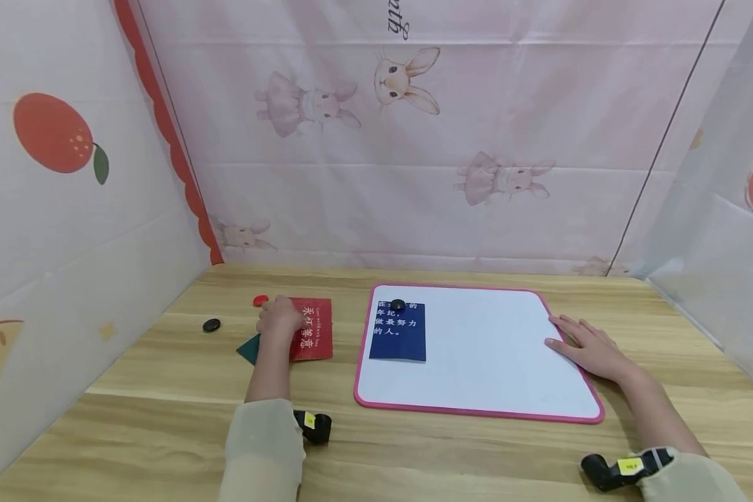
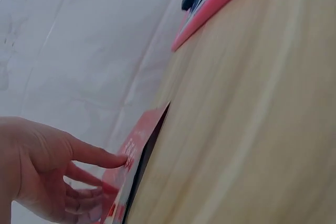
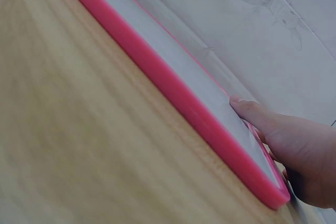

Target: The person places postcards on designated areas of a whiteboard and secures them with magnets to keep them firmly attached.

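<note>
My left hand (image 1: 279,319) is at the left part of a red card (image 1: 316,335) with white characters, its thumb and fingers pinching it. In the left wrist view the thumb (image 2: 107,157) lies against the red card's face, and its near edge stands a little off the table. A green card (image 1: 249,349) pokes out under the left forearm. My right hand (image 1: 592,351) rests with straight fingers on the right edge of a pink-framed whiteboard (image 1: 477,355). A dark blue card (image 1: 398,341) with white characters lies on the board's left side, a black round magnet (image 1: 398,305) on its top edge.
A red magnet (image 1: 260,300) and another black magnet (image 1: 211,325) lie on the wooden table (image 1: 163,390) left of the cards. Printed cloth walls (image 1: 351,209) close off the back and both sides.
</note>
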{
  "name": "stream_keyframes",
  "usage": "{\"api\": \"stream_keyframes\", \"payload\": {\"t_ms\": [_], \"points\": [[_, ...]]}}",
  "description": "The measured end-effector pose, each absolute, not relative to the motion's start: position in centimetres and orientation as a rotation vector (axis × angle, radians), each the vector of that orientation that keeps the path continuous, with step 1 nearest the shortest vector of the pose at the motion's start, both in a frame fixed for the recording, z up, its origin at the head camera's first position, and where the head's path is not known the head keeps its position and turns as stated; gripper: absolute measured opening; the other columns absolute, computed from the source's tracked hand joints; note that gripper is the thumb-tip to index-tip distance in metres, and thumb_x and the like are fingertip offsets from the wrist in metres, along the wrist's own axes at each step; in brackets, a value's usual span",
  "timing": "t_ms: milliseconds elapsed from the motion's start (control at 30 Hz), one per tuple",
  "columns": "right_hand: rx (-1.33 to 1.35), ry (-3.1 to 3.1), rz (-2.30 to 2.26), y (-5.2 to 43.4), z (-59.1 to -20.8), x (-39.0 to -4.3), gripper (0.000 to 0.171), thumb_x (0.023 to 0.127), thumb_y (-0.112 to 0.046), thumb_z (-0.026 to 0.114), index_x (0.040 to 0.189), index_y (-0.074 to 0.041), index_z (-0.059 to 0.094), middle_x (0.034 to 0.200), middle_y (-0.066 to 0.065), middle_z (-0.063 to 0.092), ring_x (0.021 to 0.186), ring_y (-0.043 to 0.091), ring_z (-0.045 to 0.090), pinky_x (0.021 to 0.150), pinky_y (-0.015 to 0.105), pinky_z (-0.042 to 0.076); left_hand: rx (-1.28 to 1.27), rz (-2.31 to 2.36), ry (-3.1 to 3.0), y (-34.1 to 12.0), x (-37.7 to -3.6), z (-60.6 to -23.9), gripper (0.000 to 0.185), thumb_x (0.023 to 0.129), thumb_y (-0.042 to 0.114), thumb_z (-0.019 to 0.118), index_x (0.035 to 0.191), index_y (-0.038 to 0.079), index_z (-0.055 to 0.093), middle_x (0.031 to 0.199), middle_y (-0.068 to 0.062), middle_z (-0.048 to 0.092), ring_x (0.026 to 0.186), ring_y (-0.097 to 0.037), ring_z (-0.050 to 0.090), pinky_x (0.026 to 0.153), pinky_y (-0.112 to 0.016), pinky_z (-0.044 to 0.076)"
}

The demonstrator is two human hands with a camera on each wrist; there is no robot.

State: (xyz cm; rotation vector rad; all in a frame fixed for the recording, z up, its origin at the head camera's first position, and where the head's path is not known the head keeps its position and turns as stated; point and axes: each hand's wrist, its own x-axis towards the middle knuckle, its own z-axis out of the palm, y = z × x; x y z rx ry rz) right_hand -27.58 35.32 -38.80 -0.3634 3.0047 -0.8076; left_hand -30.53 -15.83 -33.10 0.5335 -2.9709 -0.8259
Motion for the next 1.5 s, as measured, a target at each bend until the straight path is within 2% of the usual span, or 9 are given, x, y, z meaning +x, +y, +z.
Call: {"api": "stream_keyframes", "payload": {"t_ms": [167, 300, 400, 633, 833, 1233, 1500], "points": [[-0.367, 3.005, -0.801, 35.3, -38.6, -27.6, 0.072, 0.091, -0.046, 0.048, 0.141, 0.001, 0.027, 0.14, 0.035, 0.018, 0.125, 0.056, 0.004, 0.091, 0.071, 0.001, 0.53, -0.93, -2.954, -17.3, -30.6, -33.0, 0.032, 0.089, 0.008, 0.051, 0.115, -0.009, 0.051, 0.103, -0.026, 0.049, 0.086, -0.036, 0.05, 0.07, -0.042, 0.044], [-0.37, 3.004, -0.791, 35.3, -38.6, -27.6, 0.071, 0.091, -0.046, 0.048, 0.141, 0.001, 0.027, 0.14, 0.035, 0.018, 0.125, 0.056, 0.004, 0.092, 0.07, 0.001, 0.548, -1.167, -2.888, -18.4, -30.9, -33.1, 0.032, 0.092, 0.005, 0.044, 0.12, -0.006, 0.052, 0.11, -0.024, 0.053, 0.084, -0.031, 0.055, 0.065, -0.034, 0.048], [-0.366, 3.003, -0.79, 35.3, -38.5, -27.7, 0.072, 0.091, -0.046, 0.048, 0.141, 0.001, 0.027, 0.14, 0.035, 0.018, 0.125, 0.056, 0.004, 0.093, 0.07, 0.0, 0.57, -1.374, -2.826, -19.1, -31.2, -33.2, 0.035, 0.092, 0.002, 0.04, 0.125, -0.006, 0.048, 0.113, -0.025, 0.051, 0.084, -0.028, 0.057, 0.064, -0.032, 0.052], [-0.362, 2.999, -0.798, 35.3, -38.6, -27.6, 0.072, 0.091, -0.047, 0.049, 0.141, 0.001, 0.027, 0.14, 0.035, 0.017, 0.126, 0.055, 0.004, 0.093, 0.07, 0.0, 0.604, -1.636, -2.724, -19.6, -31.8, -33.5, 0.039, 0.091, -0.004, 0.039, 0.129, -0.004, 0.044, 0.105, -0.02, 0.051, 0.082, -0.024, 0.055, 0.067, -0.033, 0.053], [-0.361, 2.994, -0.804, 35.4, -38.7, -27.5, 0.073, 0.09, -0.047, 0.049, 0.141, 0.001, 0.027, 0.141, 0.034, 0.016, 0.126, 0.055, 0.003, 0.093, 0.07, -0.001, 0.592, -1.709, -2.697, -19.6, -32.2, -33.9, 0.039, 0.091, -0.004, 0.041, 0.129, -0.003, 0.045, 0.098, -0.019, 0.053, 0.075, -0.022, 0.055, 0.063, -0.031, 0.052], [-0.356, 2.993, -0.805, 35.2, -38.5, -27.5, 0.074, 0.09, -0.048, 0.049, 0.141, 0.001, 0.028, 0.141, 0.034, 0.017, 0.126, 0.055, 0.003, 0.093, 0.07, -0.001, 0.609, -1.746, -2.651, -18.8, -32.1, -33.3, 0.042, 0.089, -0.005, 0.042, 0.131, 0.0, 0.044, 0.104, -0.019, 0.054, 0.071, -0.02, 0.056, 0.061, -0.029, 0.052], [-0.361, 2.994, -0.814, 35.2, -38.5, -27.5, 0.073, 0.09, -0.047, 0.049, 0.141, 0.001, 0.027, 0.141, 0.034, 0.017, 0.126, 0.055, 0.003, 0.093, 0.07, 0.0, 0.558, -1.741, -2.651, -18.1, -32.1, -32.9, 0.04, 0.093, -0.001, 0.042, 0.133, 0.0, 0.042, 0.089, -0.015, 0.054, 0.06, -0.016, 0.054, 0.064, -0.034, 0.053]]}}
